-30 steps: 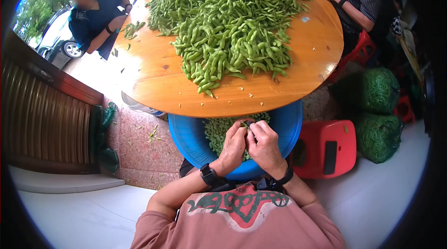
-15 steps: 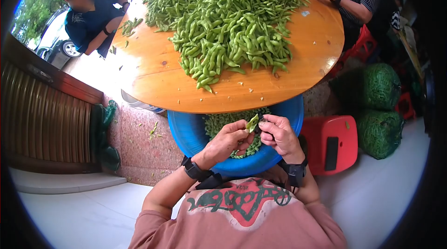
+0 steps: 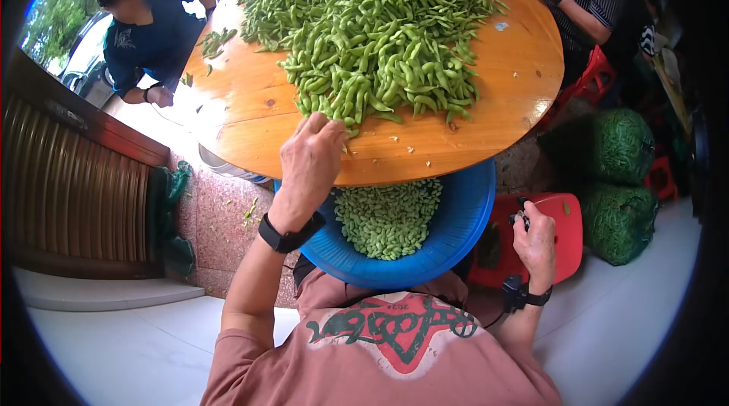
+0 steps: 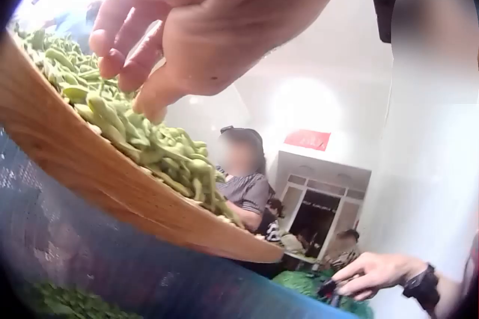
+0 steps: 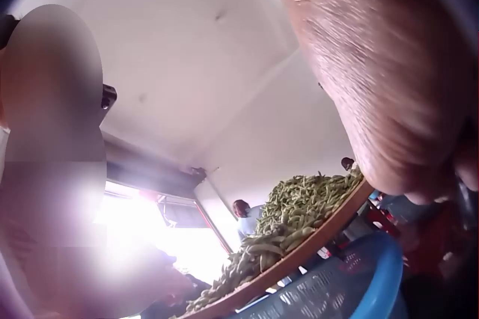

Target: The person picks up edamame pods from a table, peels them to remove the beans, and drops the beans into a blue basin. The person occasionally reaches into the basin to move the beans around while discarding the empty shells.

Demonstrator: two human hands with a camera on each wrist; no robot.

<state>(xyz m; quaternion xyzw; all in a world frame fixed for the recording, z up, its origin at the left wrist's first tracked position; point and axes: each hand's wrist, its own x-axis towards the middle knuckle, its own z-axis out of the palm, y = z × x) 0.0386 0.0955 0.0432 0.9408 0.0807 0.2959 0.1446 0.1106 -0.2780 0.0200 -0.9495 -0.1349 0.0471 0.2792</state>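
Note:
My left hand [image 3: 311, 151] reaches over the near table edge to the front of a heap of green soybean pods [image 3: 387, 41]. In the left wrist view its bent fingers [image 4: 127, 72] hang apart, with the tips right at the pods and a gap to the thumb. Off to the right, my right hand [image 3: 538, 243] grips a small black tool [image 3: 519, 216], partly hidden by the fingers. Between the hands, a blue basin [image 3: 319, 246] holds shelled green beans [image 3: 387, 224], partly under the table edge. The right wrist view shows mostly the heel of that hand.
The pods lie on a round wooden table [image 3: 250, 136]. A red stool [image 3: 566, 246] stands right of the basin, below my right hand. Filled green net bags [image 3: 619, 220] are stacked farther right. Two people [image 3: 156, 26] sit or stand at the table's left and right sides.
Both hands were together over the basin, with a pod between them half a second ago. My left hand has moved up to the heap; the right has swung right with the tool.

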